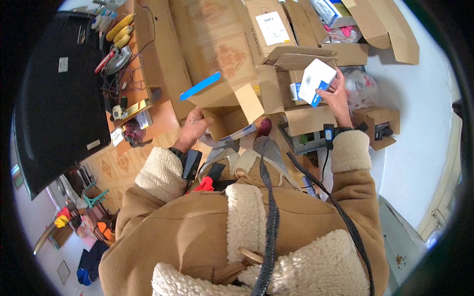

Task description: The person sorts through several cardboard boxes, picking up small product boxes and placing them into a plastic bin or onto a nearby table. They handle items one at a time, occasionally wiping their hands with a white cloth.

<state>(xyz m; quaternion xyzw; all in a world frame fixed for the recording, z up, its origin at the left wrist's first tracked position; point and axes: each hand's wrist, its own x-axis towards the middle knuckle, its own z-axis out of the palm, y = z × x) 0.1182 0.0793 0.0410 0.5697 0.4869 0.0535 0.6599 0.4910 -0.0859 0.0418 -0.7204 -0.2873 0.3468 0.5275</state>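
Observation:
My right hand (336,97) grips a small white and blue cardboard box (314,79) by its right edge, above an open brown cardboard carton (271,87). Inside that carton another small white and blue box (295,91) shows in part. On the left, my left hand (196,124) is closed on the left edge of a second open carton (227,120), which has a blue strip on one flap and a blue and white outer side. That carton's inside looks bare where it can be seen. My left thumb and fingertips are partly hidden.
A desk (139,79) at the left bears a large black screen (63,100), corn cobs (120,29), cables and a tape measure (117,112). Large cartons (272,27) stand ahead. At the right are a plastic bag (361,88), a small open box (376,125) and a white wall.

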